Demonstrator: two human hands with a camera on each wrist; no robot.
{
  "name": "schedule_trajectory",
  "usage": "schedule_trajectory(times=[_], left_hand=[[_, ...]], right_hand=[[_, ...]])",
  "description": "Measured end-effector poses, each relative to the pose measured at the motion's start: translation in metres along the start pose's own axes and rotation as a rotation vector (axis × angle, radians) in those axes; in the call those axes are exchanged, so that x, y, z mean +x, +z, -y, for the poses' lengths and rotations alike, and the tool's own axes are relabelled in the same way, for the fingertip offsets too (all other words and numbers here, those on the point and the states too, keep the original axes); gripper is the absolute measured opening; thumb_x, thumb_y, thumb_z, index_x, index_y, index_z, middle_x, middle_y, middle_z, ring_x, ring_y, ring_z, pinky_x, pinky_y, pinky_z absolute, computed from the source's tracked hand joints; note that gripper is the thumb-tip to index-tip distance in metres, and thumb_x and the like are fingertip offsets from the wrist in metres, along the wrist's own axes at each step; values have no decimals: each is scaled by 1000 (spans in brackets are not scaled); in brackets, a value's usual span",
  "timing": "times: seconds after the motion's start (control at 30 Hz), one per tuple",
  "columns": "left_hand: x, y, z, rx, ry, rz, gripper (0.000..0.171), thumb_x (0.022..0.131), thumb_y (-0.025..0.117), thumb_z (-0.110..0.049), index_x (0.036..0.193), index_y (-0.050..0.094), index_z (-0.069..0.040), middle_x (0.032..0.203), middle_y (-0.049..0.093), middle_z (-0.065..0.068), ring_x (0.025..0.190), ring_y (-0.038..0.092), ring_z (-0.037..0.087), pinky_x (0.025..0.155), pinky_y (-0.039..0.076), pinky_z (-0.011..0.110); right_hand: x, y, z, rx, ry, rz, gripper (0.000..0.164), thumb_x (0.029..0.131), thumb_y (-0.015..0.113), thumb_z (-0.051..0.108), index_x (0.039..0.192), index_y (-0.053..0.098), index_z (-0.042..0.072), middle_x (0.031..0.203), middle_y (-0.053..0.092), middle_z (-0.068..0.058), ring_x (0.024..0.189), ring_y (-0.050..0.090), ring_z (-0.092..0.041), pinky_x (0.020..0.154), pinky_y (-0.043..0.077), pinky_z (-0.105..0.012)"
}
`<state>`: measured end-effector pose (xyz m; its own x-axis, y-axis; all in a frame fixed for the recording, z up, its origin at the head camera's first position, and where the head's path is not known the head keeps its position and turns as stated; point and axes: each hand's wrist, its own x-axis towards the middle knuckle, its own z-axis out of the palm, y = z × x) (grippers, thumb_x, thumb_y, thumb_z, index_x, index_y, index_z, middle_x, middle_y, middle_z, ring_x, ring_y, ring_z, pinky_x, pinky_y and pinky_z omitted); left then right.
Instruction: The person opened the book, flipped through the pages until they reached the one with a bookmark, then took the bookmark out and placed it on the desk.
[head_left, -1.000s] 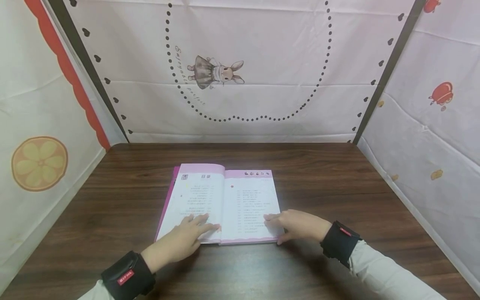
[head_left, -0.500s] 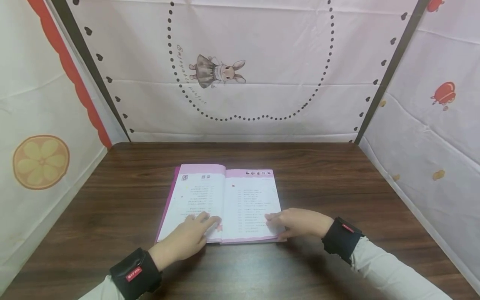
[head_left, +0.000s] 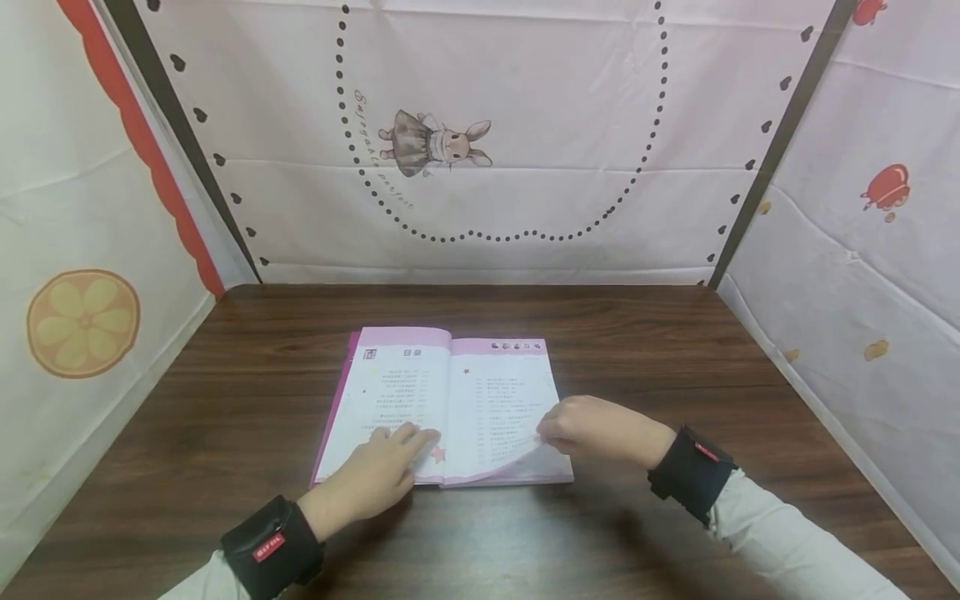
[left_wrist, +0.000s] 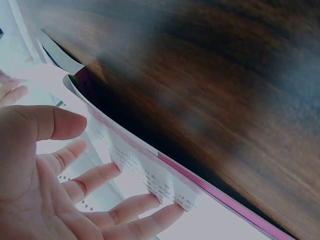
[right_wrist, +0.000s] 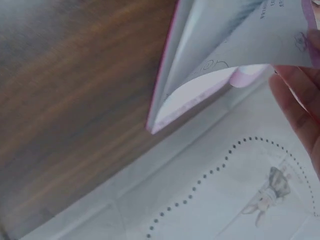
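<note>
An open book with pink page borders and a magenta cover edge lies on the table. My left hand rests its spread fingers on the left page near the spine; in the left wrist view the fingertips touch the printed paper. At the lower right corner, my right hand pinches a page and holds that corner lifted and curled. The right wrist view shows the raised page bent up, its edge between thumb and fingers of the right hand.
The dark wood table surrounds the book. White printed cloth hangs behind it, with more cloth at both sides. Each wrist wears a black band.
My right hand has gone from resting on the right page's edge to pinching the page and raising its corner. The left hand shifted slightly right, then stayed put.
</note>
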<state>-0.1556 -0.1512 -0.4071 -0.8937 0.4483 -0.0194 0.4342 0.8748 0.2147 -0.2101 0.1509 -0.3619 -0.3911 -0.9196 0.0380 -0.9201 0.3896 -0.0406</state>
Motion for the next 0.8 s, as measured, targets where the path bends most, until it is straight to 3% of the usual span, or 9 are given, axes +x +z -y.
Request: schedule_trajectory(times=[0.2,0.33,0.5,0.6,0.7,0.8], left_hand=[[0,1,-1,-25,4,-12,51,81,60,-18,129,46,-14,120,56,15,102,53,34,83,49,55],[1,2,-2,-33,-3,-20,53,81,62,-29,128,46,-12,119,57,16,105,52,34,86,47,57],[6,3,-6,-20,-9,-42,68,70,67,-52,121,49,-11,105,59,13,82,57,28,67,52,48],[11,4,-11,8,-20,-62,71,65,66,-60,113,53,-10,91,58,8,65,52,19,53,47,36],[15,2,-17,45,-51,-76,69,65,64,-63,107,57,-8,85,60,7,61,52,19,51,46,34],[17,0,-23,93,-67,-101,65,67,62,-63,100,61,-7,78,61,7,60,54,21,52,47,36]], right_hand=[[7,-13,2,-138,-62,-83,15,71,69,2,81,67,12,74,68,5,72,56,-7,70,53,-26],[14,-19,4,-176,-110,-145,13,73,66,0,76,63,12,68,65,5,67,53,-7,67,52,-25],[23,-31,10,-199,-143,-194,16,74,64,0,70,56,13,62,55,8,66,49,-6,71,50,-26],[29,-39,14,-204,-161,-207,20,76,61,0,67,50,14,59,47,7,65,45,-5,72,49,-25],[34,-44,19,-237,-186,-213,20,76,60,-1,67,48,13,59,47,7,65,44,-6,72,48,-24],[40,-49,23,-289,-211,-223,17,75,64,0,71,52,12,64,56,7,70,49,-8,74,49,-25]])
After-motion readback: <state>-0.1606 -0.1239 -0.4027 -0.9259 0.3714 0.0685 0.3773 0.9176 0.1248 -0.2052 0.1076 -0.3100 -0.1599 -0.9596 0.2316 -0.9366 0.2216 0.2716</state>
